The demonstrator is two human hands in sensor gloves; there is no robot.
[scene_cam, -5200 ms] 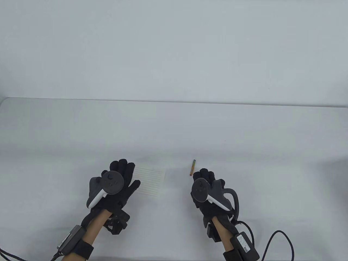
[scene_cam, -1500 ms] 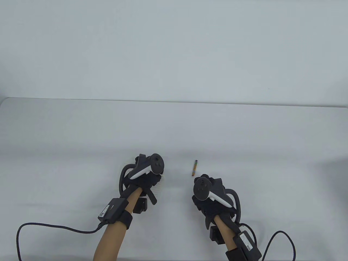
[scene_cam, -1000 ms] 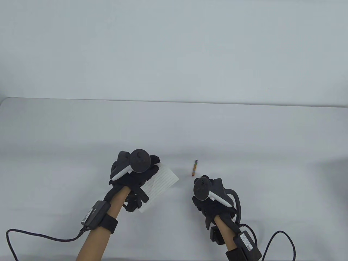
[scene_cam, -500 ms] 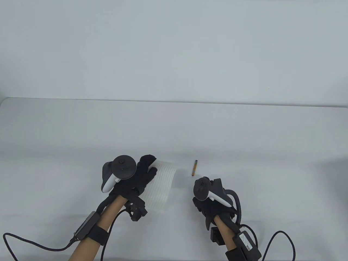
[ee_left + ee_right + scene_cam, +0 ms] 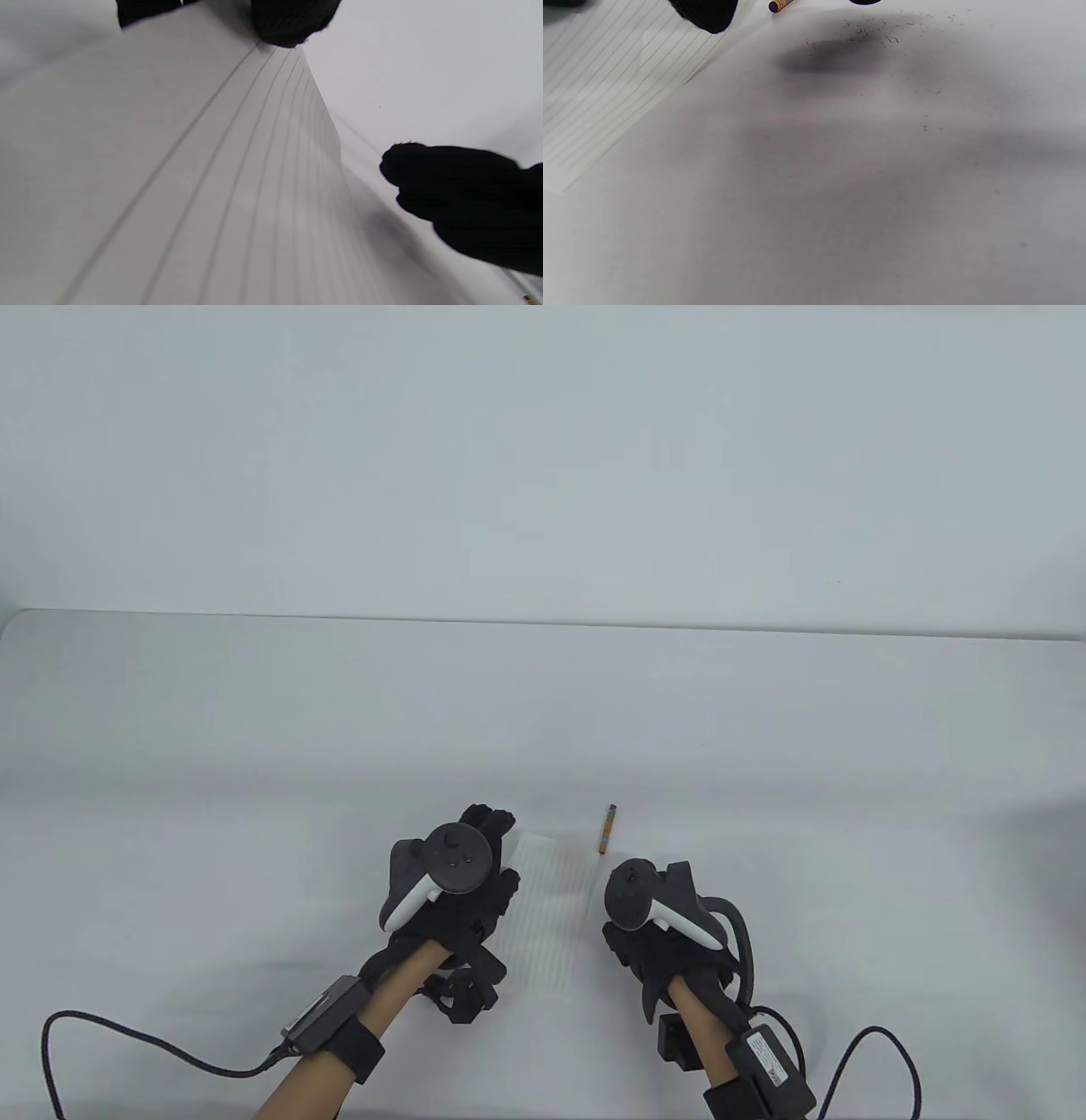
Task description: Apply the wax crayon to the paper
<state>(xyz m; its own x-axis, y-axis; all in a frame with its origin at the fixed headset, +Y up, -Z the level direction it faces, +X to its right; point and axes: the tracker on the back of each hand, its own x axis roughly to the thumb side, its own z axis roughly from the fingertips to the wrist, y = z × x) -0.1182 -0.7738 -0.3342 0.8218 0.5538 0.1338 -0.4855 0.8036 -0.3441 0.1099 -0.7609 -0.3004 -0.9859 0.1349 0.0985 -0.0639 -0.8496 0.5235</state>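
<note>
A lined white paper (image 5: 556,912) sits between my hands near the table's front. My left hand (image 5: 485,824) covers its left side. In the left wrist view a fingertip (image 5: 292,21) meets the far corner of the paper (image 5: 191,169), and that edge is lifted off the table with a shadow under it. The thumb (image 5: 458,203) stands apart from the sheet. A short multicoloured crayon (image 5: 608,829) lies on the table just beyond my right hand (image 5: 649,899), which holds nothing. The right wrist view shows the crayon's end (image 5: 779,5) and the paper (image 5: 606,84).
The white table's far edge (image 5: 543,621) runs across the middle of the view. Glove cables loop at the front left (image 5: 127,1035) and front right (image 5: 882,1044). Small dark crumbs (image 5: 874,34) lie on the table near the crayon.
My left hand lifted the paper, turned it from lying crosswise to lengthwise, and moved it right, next to my right hand. The right hand and the crayon have stayed put.
</note>
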